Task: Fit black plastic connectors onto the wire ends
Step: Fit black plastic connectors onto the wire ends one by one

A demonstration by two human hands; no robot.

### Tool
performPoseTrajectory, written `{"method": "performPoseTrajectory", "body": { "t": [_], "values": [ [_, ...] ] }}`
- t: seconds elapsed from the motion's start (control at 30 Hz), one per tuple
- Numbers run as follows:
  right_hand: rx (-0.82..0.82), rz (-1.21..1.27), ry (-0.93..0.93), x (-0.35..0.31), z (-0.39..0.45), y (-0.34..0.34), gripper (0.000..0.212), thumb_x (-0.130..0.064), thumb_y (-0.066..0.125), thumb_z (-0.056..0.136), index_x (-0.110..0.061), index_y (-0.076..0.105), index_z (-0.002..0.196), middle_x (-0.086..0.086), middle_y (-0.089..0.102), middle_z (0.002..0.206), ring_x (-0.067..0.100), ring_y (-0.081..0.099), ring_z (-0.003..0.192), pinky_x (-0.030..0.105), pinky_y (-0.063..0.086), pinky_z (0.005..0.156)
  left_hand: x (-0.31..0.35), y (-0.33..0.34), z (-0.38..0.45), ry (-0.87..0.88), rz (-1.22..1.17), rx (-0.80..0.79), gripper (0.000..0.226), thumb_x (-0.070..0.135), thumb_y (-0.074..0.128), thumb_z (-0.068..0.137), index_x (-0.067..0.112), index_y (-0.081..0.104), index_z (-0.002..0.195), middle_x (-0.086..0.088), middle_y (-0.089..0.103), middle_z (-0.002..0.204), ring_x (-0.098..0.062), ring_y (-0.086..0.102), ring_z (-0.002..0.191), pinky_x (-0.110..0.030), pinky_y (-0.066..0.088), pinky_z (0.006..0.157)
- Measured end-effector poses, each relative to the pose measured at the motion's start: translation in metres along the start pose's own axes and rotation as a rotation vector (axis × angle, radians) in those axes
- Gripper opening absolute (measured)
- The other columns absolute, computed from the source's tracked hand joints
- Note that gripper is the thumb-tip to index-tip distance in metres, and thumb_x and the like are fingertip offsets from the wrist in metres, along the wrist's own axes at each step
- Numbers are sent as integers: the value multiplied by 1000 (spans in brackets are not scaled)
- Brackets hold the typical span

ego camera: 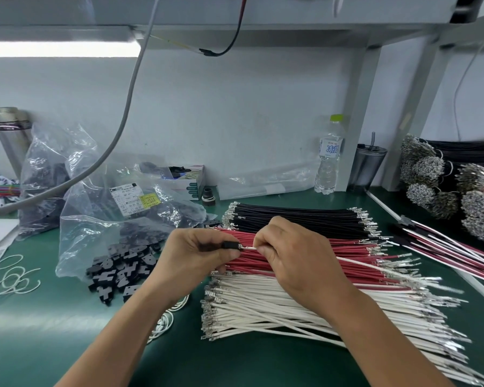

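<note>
Together, left hand (199,254) on connector (231,245), right hand (288,256) on wire (375,270).

The clear plastic water bottle (329,157) with a green cap, at one o'clock, carries a label with large blue characters, turned sideways and not legible. At ten o'clock, the clear plastic bag (118,219) bears a white printed label (125,199) and a yellow sticker (150,199); their small print is too blurred to read.

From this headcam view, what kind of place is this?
Likely a wire-harness assembly bench in a factory: sorted stacks of black wires, red wires and white wires with crimped terminals, and loose black connectors spilling from a plastic bag.
</note>
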State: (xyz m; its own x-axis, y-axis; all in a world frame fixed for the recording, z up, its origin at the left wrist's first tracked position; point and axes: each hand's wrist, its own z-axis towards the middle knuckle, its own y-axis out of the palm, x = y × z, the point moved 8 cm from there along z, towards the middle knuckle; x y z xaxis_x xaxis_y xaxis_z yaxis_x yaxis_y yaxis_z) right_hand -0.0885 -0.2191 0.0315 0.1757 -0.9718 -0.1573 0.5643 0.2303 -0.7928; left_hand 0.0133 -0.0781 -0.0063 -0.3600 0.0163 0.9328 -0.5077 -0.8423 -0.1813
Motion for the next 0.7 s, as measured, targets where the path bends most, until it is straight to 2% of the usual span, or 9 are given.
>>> {"method": "performPoseTrajectory", "body": {
  "t": [0.13,0.33,0.5,0.57,0.63,0.7],
  "values": [
    [32,-19,14,0,1,-7,5,-27,61,98,-29,61,93,-15,52,88,4,50,72,20,36,55,0,-1,0,-13,-68,10,22,22,87,69,19,84,91,-16,77,78,-18,65,55,-20,51,51],
    [32,152,79,2,1,5,5,-25,60,98,-26,63,95,-17,52,90,3,51,75,21,38,64,-1,3,0,10,-15,5,18,14,86,72,17,84,90,-12,77,76,-14,64,54,-18,51,52],
    [26,273,104,0,-1,17,4,-25,61,98,-25,65,96,-16,54,91,5,54,82,28,48,71,-2,6,-2,6,-3,-12,18,21,86,71,19,84,89,-15,77,79,-17,64,55,-24,54,53],
    [59,244,98,2,-1,12,5,-29,61,98,-27,66,97,-16,54,90,4,54,80,25,47,67,-1,3,-2,7,-24,4,19,22,86,71,21,84,90,-14,77,77,-16,64,54,-22,52,51],
    [94,168,110,5,-1,5,9,-35,61,98,-28,66,94,-17,53,88,3,52,77,17,41,63,-1,1,-1,1,-56,18,20,23,87,70,21,84,89,-12,77,76,-15,64,53,-19,50,51],
    [96,136,96,3,0,2,11,-32,62,98,-24,66,91,-16,51,87,3,50,74,12,33,62,-1,1,-1,-6,-43,19,21,27,87,68,22,84,89,-12,77,75,-15,65,53,-20,52,51]
  ]
}}
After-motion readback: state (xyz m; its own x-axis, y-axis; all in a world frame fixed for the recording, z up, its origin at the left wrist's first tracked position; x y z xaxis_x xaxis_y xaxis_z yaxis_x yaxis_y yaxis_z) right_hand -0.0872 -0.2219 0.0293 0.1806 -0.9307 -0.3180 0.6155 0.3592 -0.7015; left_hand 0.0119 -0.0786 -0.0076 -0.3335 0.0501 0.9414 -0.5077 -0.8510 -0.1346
